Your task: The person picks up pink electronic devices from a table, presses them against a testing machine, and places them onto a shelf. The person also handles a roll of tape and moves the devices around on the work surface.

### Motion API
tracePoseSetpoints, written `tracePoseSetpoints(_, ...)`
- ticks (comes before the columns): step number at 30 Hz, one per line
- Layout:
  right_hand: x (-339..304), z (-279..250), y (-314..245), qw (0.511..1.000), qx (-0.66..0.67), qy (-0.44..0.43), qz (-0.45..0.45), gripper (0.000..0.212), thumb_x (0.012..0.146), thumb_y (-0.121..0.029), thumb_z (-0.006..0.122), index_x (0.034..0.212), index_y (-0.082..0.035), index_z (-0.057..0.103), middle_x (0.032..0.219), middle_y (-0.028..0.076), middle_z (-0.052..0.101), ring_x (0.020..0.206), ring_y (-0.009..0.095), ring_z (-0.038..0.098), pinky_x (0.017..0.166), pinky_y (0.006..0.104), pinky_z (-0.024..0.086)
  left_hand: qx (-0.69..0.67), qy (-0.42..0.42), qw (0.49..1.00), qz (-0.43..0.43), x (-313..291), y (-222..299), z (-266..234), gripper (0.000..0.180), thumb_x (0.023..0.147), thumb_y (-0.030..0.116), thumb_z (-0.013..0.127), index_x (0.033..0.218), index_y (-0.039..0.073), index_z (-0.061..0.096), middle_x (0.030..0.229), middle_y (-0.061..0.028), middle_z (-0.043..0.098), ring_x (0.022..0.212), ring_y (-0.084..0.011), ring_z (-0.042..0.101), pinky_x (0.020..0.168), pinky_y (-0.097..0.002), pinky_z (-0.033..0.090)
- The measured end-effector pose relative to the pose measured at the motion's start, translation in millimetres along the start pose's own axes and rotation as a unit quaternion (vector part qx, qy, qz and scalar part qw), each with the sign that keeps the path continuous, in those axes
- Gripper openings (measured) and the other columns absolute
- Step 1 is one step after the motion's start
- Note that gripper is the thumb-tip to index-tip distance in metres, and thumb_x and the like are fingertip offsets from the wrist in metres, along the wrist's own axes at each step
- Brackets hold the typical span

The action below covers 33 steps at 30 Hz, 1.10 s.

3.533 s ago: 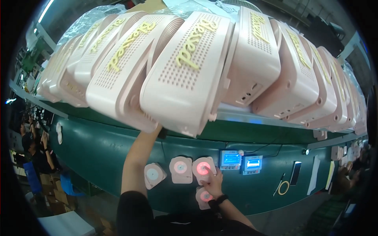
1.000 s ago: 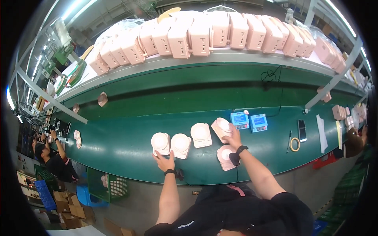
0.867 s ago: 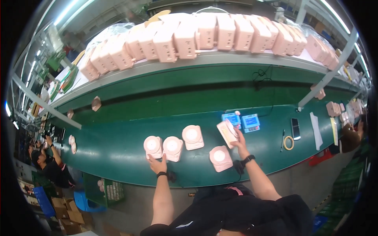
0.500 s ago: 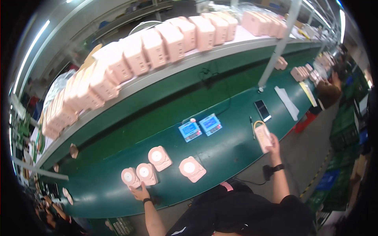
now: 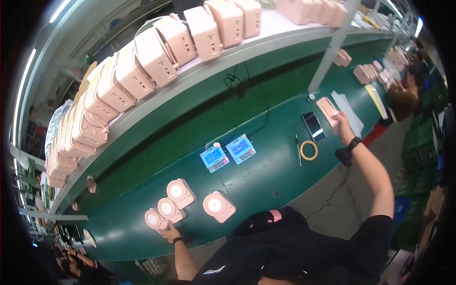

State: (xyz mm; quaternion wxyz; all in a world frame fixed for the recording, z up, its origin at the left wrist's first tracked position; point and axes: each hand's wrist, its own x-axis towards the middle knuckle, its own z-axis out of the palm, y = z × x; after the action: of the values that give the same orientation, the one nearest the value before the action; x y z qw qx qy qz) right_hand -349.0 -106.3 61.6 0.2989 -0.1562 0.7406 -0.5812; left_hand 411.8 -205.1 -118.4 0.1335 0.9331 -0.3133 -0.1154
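Observation:
My left hand (image 5: 169, 232) is at the near edge of the leftmost pink turntable-shaped device (image 5: 153, 219), its fingers closed on the corner. A second such device (image 5: 170, 210) touches it, and a third (image 5: 181, 193) sits just behind; each has a round disc with a white centre. A fourth device (image 5: 219, 207) lies apart to the right. With my right arm stretched far right, my right hand (image 5: 343, 124) grips the near end of a pink rectangular device (image 5: 327, 109) above the green bench, beside a black phone (image 5: 312, 126).
A yellow tape roll (image 5: 308, 143) and a pen (image 5: 298, 149) lie near the phone. Two small blue-screened meters (image 5: 214, 159) stand mid-bench. Pink cases (image 5: 153, 56) line the raised shelf (image 5: 190, 73). A metal post (image 5: 327, 61) rises at right; another person (image 5: 403, 97) sits beyond.
My right hand has carried the pink rectangular device away and to the right, past the phone, exposing the whole tape roll. My left hand stays by the leftmost device. The view has shifted.

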Motion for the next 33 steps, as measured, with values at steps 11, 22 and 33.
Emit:
tracePoseSetpoints(11, 281.3, 156.8, 84.5, 0.934, 0.299, -0.169, 0.098, 0.062, 0.077, -0.043, 0.055, 0.123, -0.003, 0.044, 0.109, 0.011, 0.055, 0.098, 0.030, 0.055, 0.081, 0.0433, 0.046, -0.053, 0.035, 0.997, -0.037, -3.8, -6.8, 11.8, 0.097, 0.072, 0.063, 0.060, 0.139, 0.001, 0.026, 0.140, -0.0198, 0.031, 0.130, -0.0309, 0.032, 0.103, -0.0459, 0.026)
tracePoseSetpoints(22, 474.9, 198.6, 199.1, 0.876, 0.166, -0.373, 0.258, 0.057, 0.078, -0.038, 0.054, 0.119, 0.001, 0.049, 0.115, 0.017, 0.056, 0.103, 0.034, 0.054, 0.087, 0.0431, 0.044, -0.073, 0.089, 0.988, -0.107, -28.7, 1.7, 13.6, 0.095, 0.074, 0.061, 0.058, 0.142, 0.005, 0.022, 0.142, -0.0187, 0.028, 0.131, -0.0286, 0.029, 0.102, -0.0463, 0.022)
tracePoseSetpoints(33, 107.7, 104.9, 154.0, 0.979, -0.157, -0.029, -0.123, 0.044, 0.083, -0.015, 0.055, 0.124, 0.001, 0.048, 0.123, 0.017, 0.051, 0.111, 0.026, 0.049, 0.098, 0.0358, 0.035, -0.107, 0.119, 0.979, -0.123, -43.2, 15.6, 41.1, 0.083, 0.087, 0.051, 0.046, 0.145, 0.005, 0.008, 0.149, -0.0172, 0.016, 0.137, -0.0289, 0.017, 0.107, -0.0470, 0.016)
